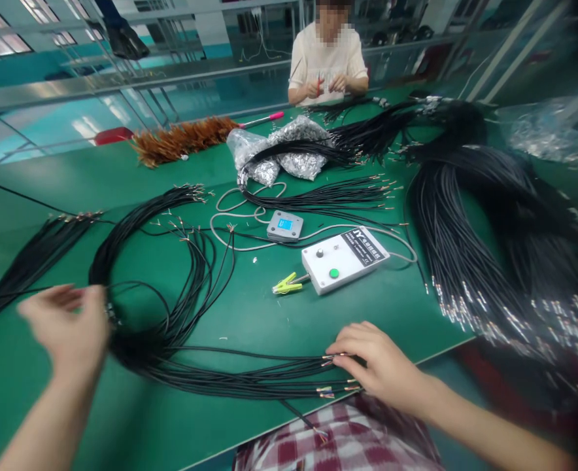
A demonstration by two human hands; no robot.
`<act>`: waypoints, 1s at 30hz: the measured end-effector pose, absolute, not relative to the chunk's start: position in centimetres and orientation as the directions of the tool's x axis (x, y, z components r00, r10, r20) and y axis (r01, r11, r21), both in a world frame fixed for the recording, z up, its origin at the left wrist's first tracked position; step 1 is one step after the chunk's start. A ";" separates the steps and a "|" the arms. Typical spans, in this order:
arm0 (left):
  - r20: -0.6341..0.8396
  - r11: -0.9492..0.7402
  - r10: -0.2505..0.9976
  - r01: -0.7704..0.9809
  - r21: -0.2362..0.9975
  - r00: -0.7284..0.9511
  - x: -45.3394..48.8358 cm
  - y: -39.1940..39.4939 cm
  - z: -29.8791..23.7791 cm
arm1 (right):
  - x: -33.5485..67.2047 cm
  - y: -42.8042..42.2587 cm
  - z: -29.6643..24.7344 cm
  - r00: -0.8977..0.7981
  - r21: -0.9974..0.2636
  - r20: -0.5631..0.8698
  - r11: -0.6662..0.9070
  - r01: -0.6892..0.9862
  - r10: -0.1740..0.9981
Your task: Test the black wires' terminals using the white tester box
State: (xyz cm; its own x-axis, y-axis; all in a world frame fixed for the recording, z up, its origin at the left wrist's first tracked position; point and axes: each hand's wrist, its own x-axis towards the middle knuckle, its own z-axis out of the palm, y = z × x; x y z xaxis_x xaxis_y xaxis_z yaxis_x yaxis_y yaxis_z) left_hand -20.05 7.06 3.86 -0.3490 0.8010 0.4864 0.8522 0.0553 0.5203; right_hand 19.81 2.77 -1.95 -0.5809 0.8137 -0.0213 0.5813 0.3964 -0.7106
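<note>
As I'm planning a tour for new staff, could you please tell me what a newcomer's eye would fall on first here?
Probably the big heap of black cables at the right, its shiny bare ends toward the near side. Then perhaps the white box with a green button, mid-table, and the brown feather duster, back left. Up front, the right hand touches the ends of looped cables.

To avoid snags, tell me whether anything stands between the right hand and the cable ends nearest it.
Nothing visible does: the right hand is directly at the cable ends. The white box and yellow clip lie farther back.
</note>
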 end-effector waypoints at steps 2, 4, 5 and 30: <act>0.445 -0.164 0.894 0.889 0.428 -0.050 -14.7 5.1 2.1 | 19.8 3.0 -1.7 -0.584 -0.714 -0.055 0.377 0.590 0.810; 0.232 -0.486 0.874 0.755 0.440 0.427 -8.7 3.0 0.6 | 19.9 3.1 -1.4 -0.590 -0.715 -0.082 0.366 0.596 0.803; 0.170 -0.576 0.808 0.696 0.428 0.564 -6.1 2.2 0.0 | 19.9 3.2 -1.3 -0.592 -0.715 -0.089 0.362 0.598 0.801; -0.185 0.153 0.977 0.257 0.954 0.105 -2.0 1.3 0.8 | 15.0 5.3 0.7 -0.251 -0.990 -0.035 0.001 0.143 0.967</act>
